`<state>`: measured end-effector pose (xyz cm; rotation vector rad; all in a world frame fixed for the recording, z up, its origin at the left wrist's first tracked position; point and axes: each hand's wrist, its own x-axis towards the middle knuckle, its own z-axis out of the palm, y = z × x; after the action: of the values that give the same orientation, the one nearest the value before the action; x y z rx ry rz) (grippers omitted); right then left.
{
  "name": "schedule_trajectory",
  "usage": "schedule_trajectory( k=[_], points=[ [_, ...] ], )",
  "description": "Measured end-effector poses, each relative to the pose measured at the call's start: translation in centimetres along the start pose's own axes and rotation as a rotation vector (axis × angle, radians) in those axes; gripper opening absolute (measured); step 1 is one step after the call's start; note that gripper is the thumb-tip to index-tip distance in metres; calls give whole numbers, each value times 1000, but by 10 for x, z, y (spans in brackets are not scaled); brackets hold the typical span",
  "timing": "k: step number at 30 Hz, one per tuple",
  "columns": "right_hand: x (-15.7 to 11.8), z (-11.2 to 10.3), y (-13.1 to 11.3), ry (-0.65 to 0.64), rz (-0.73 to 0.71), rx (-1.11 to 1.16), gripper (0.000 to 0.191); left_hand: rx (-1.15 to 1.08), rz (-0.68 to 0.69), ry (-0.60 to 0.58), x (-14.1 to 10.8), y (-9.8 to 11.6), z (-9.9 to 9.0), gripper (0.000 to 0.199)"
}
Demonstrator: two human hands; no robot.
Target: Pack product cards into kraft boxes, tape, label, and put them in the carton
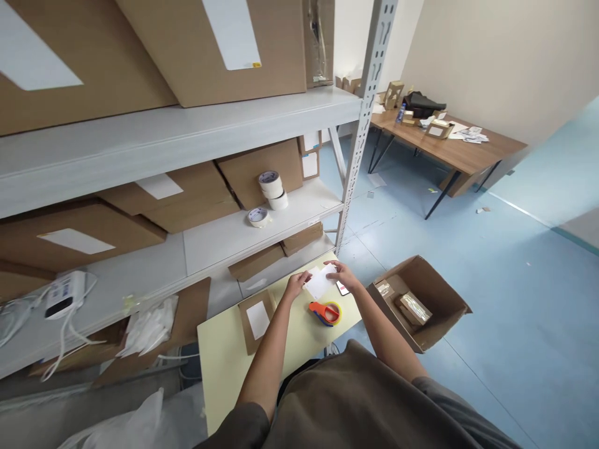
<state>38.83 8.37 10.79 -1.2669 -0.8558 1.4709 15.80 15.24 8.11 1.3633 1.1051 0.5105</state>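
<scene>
Both hands hold small white paper sheets [319, 284] over the pale yellow table [290, 340]. My left hand [298, 284] pinches their left edge, and my right hand [341, 274] grips the right edge. Whether there are two sheets or more I cannot tell. Just below the paper lies an orange and blue tool with a yellow ring [325, 312], which looks like a tape dispenser. A flat white thing with a red mark [343, 288] is partly hidden beside my right wrist. Left of my left forearm lies a flat cardboard box [248, 330] bearing a white label [258, 319].
An open carton [440, 293] with small packages stands on the floor at right. Grey shelving [299, 209] with cardboard boxes and tape rolls [270, 182] rises ahead, its post [362, 118] near the table's far corner. A wooden table [486, 149] stands farther back.
</scene>
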Motion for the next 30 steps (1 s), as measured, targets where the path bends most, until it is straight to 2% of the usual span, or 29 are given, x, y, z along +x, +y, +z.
schedule_trajectory(
  k=[2, 4, 6, 9, 10, 12, 15, 17, 20, 24, 30],
  points=[
    [7, 19, 0, -87, 8, -64, 55, -52, -1, -6, -31, -6, -14, 74],
    [14, 47, 1, -188, 12, -136, 49, -37, -28, -25, -64, -16, -27, 70],
    [20, 82, 2, -302, 14, -194, 48, -16, -73, 6, -96, -30, -37, 63],
    [24, 134, 6, -445, 5, -235, 55, -71, -131, 205, -134, -51, -46, 58],
    [23, 148, 8, -450, -17, -234, 56, -106, -144, 300, -143, -57, -47, 58],
    [19, 167, 12, -373, -86, -223, 55, -176, -161, 485, -157, -65, -50, 61],
    [6, 169, 17, -245, -128, -228, 42, -259, -168, 676, -168, -63, -53, 69],
    [-8, 162, 19, -275, -87, -236, 34, -306, -149, 729, -171, -52, -54, 71],
    [-33, 152, 19, -335, -46, -214, 30, -415, -85, 753, -171, -30, -51, 68],
    [-59, 151, 12, -288, -65, -132, 26, -519, -11, 761, -169, -3, -40, 60],
    [-73, 146, 2, -266, -90, -49, 22, -530, 39, 752, -171, 17, -26, 51]
  ],
)
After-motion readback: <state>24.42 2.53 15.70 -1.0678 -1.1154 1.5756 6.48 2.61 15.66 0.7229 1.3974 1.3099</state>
